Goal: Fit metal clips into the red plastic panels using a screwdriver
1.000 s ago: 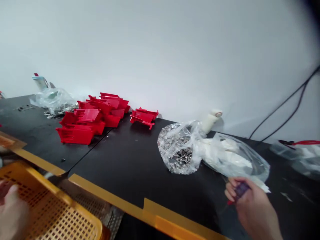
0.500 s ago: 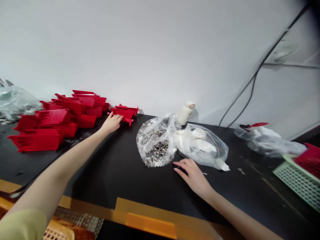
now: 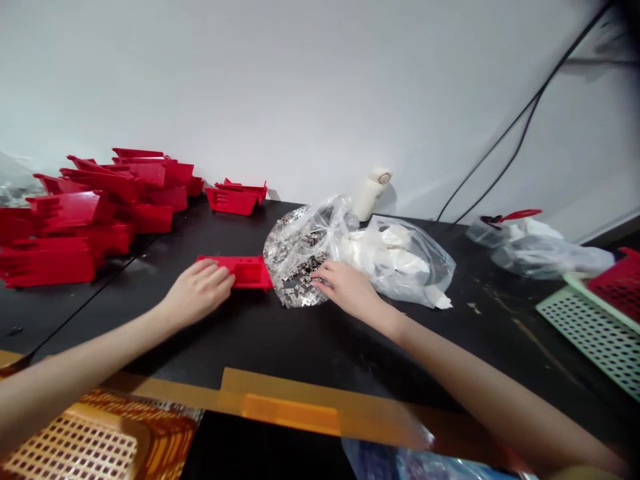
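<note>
My left hand point(image 3: 203, 288) is closed on the left end of a red plastic part point(image 3: 249, 272) with a rectangular recess, low over the black table. Its fingers hide that end. The part's right end touches or overlaps the edge of a clear plastic bag point(image 3: 286, 248) full of small metal pieces point(image 3: 301, 288). Over this bag's opening is my right hand point(image 3: 345, 288), thumb and fingertips slightly apart at the pieces. Nothing shows between them.
Red parts point(image 3: 145, 177) are heaped at the left, with a few more point(image 3: 235, 199) near the wall. A white bottle point(image 3: 371, 197) stands behind a bag of white items point(image 3: 405, 257). A green basket point(image 3: 590, 333) sits at the right. Orange tape point(image 3: 295, 413) lines the front edge.
My left hand has brought a red part from the small group by the wall toward me, beside the metal pieces. My right hand has moved left to the bag's opening. The view has shifted.
</note>
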A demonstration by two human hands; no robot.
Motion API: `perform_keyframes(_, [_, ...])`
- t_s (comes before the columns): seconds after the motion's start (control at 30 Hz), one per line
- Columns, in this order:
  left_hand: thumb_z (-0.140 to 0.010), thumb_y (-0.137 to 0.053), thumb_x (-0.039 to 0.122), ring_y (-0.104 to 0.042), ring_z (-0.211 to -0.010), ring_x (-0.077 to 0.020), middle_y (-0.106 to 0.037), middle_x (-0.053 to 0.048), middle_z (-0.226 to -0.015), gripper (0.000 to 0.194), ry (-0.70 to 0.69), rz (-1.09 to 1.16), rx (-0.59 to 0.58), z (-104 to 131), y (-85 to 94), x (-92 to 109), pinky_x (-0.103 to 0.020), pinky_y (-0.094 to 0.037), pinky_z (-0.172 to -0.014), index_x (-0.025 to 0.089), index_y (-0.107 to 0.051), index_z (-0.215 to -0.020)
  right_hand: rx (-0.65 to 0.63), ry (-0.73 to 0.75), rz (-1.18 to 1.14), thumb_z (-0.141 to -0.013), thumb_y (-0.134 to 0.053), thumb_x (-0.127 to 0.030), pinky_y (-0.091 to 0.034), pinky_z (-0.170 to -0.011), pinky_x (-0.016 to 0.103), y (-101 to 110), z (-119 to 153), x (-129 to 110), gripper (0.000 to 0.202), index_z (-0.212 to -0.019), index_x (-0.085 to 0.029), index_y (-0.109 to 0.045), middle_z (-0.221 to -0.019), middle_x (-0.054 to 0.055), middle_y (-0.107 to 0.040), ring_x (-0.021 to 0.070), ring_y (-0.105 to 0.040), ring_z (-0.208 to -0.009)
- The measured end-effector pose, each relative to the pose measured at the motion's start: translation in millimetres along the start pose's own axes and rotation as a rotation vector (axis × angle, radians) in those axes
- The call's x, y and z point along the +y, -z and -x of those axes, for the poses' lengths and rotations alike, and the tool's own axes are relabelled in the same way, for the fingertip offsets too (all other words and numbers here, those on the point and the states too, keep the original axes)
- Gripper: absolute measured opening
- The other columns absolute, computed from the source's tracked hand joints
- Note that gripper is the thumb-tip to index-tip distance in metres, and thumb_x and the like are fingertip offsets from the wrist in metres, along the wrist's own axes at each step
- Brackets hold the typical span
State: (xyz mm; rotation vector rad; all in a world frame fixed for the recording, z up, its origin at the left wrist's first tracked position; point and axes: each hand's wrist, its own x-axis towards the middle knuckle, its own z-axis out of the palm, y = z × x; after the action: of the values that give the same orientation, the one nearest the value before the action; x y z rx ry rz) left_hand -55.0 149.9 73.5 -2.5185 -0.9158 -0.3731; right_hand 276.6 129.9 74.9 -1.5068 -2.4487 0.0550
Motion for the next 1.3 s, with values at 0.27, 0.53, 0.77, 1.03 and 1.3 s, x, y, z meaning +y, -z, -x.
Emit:
perform_keyframes(0.27, [-0.091, -0.051, 0.017, -0.063, -0.081, -0.0194, -0.07, -0.004, -0.09, 0.021, -0.018, 0.17, 0.185, 30.8, 40.0, 108.7, -0.035, -0.05, -0.083, 0.015, -0.066, -0.104, -0.051, -0.064, -0.001, -0.088, -0.061, -0.02, -0.051, -0.076, 0.033, -23.7, -29.2, 4.8, 0.016, -0.096, -0.019, -0.074, -0.095, 0.009, -0.071, 0.0246, -0.067, -0.09])
perform_keyframes(0.53, [-0.088, -0.058, 0.027, -0.059, -0.116, -0.0221, -0.065, -0.009, -0.122, 0.038, 0.157, 0.463, 0.1, 41.3, 42.9, 105.4, -0.042, -0.04, -0.109, 0.016, -0.058, -0.124, 0.126, -0.127, -0.259, -0.091, -0.054, -0.026, -0.047, -0.091, 0.043, -17.2, -24.9, 9.9, 0.019, -0.095, -0.017, -0.07, -0.105, 0.012, -0.068, 0.0274, -0.063, -0.102])
perform_keyframes(0.77, [-0.091, -0.058, 0.04, -0.059, -0.117, -0.0251, -0.063, -0.011, -0.127, 0.038, 0.182, 0.474, 0.045, 54.8, 29.2, 89.3, -0.042, -0.047, -0.1, 0.017, -0.06, -0.121, 0.059, -0.361, -0.807, -0.093, -0.048, -0.039, -0.057, -0.062, 0.029, 2.6, 5.7, -24.4, 0.025, -0.097, -0.016, -0.057, -0.09, 0.009, -0.072, 0.0152, -0.068, -0.07])
perform_keyframes(1.03, [-0.091, -0.058, 0.037, -0.059, -0.105, -0.0281, -0.065, -0.011, -0.121, 0.04, 0.394, 0.357, -0.018, 52.0, 59.6, 125.2, -0.042, -0.044, -0.084, 0.015, -0.057, -0.124, -0.269, -0.829, -1.552, -0.087, -0.061, -0.014, -0.056, -0.061, 0.013, 16.5, 27.5, -50.7, 0.015, -0.097, -0.011, -0.071, -0.084, 0.006, -0.071, 0.0056, -0.063, -0.063])
perform_keyframes(1.3, [-0.096, -0.038, 0.047, -0.061, -0.104, -0.0269, -0.065, -0.009, -0.119, 0.045, 0.437, 0.486, -0.303, -3.2, 61.1, 75.7, -0.039, -0.044, -0.087, 0.017, -0.057, -0.123, -0.286, -0.945, -1.687, -0.088, -0.06, -0.011, -0.059, -0.062, 0.013, 18.8, 28.7, -53.9, 0.011, -0.088, -0.009, -0.07, -0.078, 0.005, -0.07, 0.007, -0.065, -0.065])
